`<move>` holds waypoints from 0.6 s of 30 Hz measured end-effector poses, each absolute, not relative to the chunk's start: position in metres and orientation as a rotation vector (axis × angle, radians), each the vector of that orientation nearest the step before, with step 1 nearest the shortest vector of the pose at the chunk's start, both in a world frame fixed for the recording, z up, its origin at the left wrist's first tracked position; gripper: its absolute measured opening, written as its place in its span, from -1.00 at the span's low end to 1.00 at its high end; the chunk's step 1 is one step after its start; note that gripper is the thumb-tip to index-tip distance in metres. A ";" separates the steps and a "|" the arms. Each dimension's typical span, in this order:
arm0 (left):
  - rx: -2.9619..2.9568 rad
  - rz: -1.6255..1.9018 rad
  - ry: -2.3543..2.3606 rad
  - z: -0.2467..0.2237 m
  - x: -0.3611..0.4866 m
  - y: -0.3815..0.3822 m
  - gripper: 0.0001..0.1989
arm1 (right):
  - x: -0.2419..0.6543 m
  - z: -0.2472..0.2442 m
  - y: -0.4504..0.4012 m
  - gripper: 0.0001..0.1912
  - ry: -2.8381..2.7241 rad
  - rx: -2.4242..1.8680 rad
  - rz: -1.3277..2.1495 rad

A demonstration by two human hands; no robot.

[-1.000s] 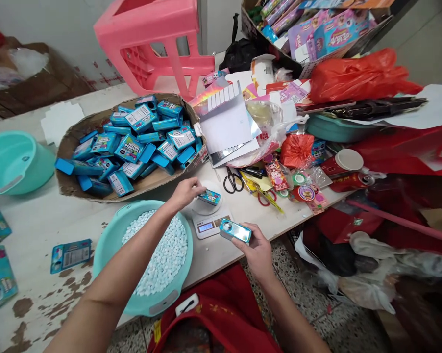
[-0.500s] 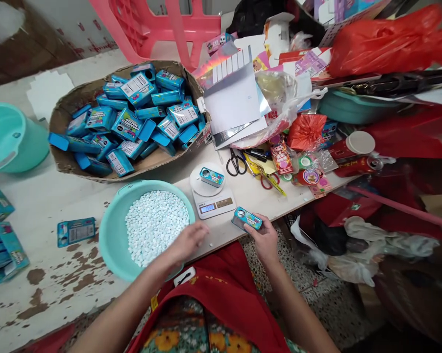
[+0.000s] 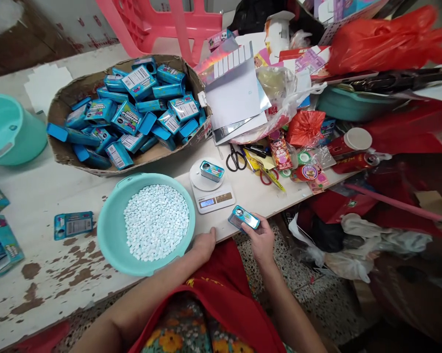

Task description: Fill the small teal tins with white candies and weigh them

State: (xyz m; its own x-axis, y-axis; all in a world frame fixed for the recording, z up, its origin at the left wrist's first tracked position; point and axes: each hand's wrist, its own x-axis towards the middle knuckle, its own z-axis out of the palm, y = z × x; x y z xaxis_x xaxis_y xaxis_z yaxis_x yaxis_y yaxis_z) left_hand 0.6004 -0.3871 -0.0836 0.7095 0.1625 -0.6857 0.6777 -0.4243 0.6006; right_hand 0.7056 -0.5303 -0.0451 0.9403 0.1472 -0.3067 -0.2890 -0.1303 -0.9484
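Observation:
My right hand [image 3: 262, 241] grips a small blue candy tin [image 3: 244, 217] just past the table's front edge, its printed top facing up. Beside the aqua basin [image 3: 109, 250], my left hand [image 3: 205, 243] is at the table edge with its fingers curled downward; whatever they hold, if anything, is hidden. Small pale candies [image 3: 157, 223] fill the bottom of that basin. Another blue tin [image 3: 212, 170] rests on the round plate of a white digital scale [image 3: 215, 201], whose display is lit.
Behind the basin stands a cardboard box [image 3: 74, 164] heaped with blue packs. A second aqua tub [image 3: 26, 132] and a flat blue pack [image 3: 74, 224] are on the left. Scissors [image 3: 236, 159], papers [image 3: 235, 93] and a red bag [image 3: 382, 46] crowd the right side.
My left hand has moved right and toward me, from over the basin's rim to the table edge, covering a loose candy's spot. The scale's reading differs. My right hand keeps the tin.

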 end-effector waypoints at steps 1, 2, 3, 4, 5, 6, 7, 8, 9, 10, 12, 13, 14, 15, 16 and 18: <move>2.003 -0.693 0.688 -0.083 0.600 -0.387 -0.66 | 0.704 -0.047 -0.531 -0.50 0.118 -1.662 0.372; 1.987 -0.676 0.734 -0.080 0.601 -0.386 -0.69 | 0.702 -0.048 -0.533 -0.49 0.127 -1.663 0.369; 1.964 -0.660 0.739 -0.076 0.602 -0.385 -0.72 | 0.701 -0.049 -0.534 -0.49 0.135 -1.663 0.366; 1.926 -0.633 0.718 -0.070 0.603 -0.383 -0.75 | 0.700 -0.049 -0.534 -0.48 0.141 -1.662 0.366; 1.866 -0.599 0.689 -0.062 0.605 -0.381 -0.77 | 0.700 -0.049 -0.535 -0.48 0.143 -1.661 0.367; 1.773 -0.571 0.663 -0.052 0.607 -0.377 -0.78 | 0.700 -0.049 -0.536 -0.48 0.143 -1.658 0.366; 1.649 -0.550 0.640 -0.041 0.611 -0.371 -0.78 | 0.701 -0.049 -0.536 -0.48 0.140 -1.653 0.364; 1.505 -0.534 0.625 -0.029 0.616 -0.363 -0.77 | 0.702 -0.048 -0.537 -0.48 0.137 -1.648 0.362; 1.352 -0.510 0.614 -0.017 0.623 -0.354 -0.76 | 0.703 -0.047 -0.536 -0.49 0.133 -1.642 0.360; 1.209 -0.463 0.607 -0.005 0.631 -0.342 -0.76 | 0.705 -0.046 -0.536 -0.49 0.128 -1.635 0.358; 1.084 -0.333 0.614 0.016 0.652 -0.315 -0.72 | 0.708 -0.043 -0.533 -0.50 0.115 -1.622 0.361; 1.120 -0.260 0.626 0.023 0.665 -0.300 -0.69 | 0.710 -0.042 -0.532 -0.50 0.106 -1.619 0.364; 1.216 -0.191 0.644 0.028 0.678 -0.285 -0.68 | 0.712 -0.040 -0.530 -0.51 0.096 -1.618 0.366; 1.371 -0.130 0.675 0.030 0.690 -0.270 -0.67 | 0.713 -0.039 -0.529 -0.52 0.085 -1.619 0.367; 1.571 -0.082 0.720 0.029 0.702 -0.256 -0.68 | 0.715 -0.038 -0.527 -0.52 0.073 -1.620 0.369; 2.024 -0.064 0.836 0.020 0.723 -0.233 -0.73 | 0.717 -0.037 -0.525 -0.53 0.055 -1.621 0.380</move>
State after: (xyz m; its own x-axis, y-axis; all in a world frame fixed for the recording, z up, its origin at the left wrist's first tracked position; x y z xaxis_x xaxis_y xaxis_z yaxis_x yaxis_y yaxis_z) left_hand 0.7231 -0.2333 0.0203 0.7685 0.5336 -0.3531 0.5809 -0.3506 0.7346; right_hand 0.7167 -0.5249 -0.0369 0.9418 0.1920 -0.2761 -0.2624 -0.0937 -0.9604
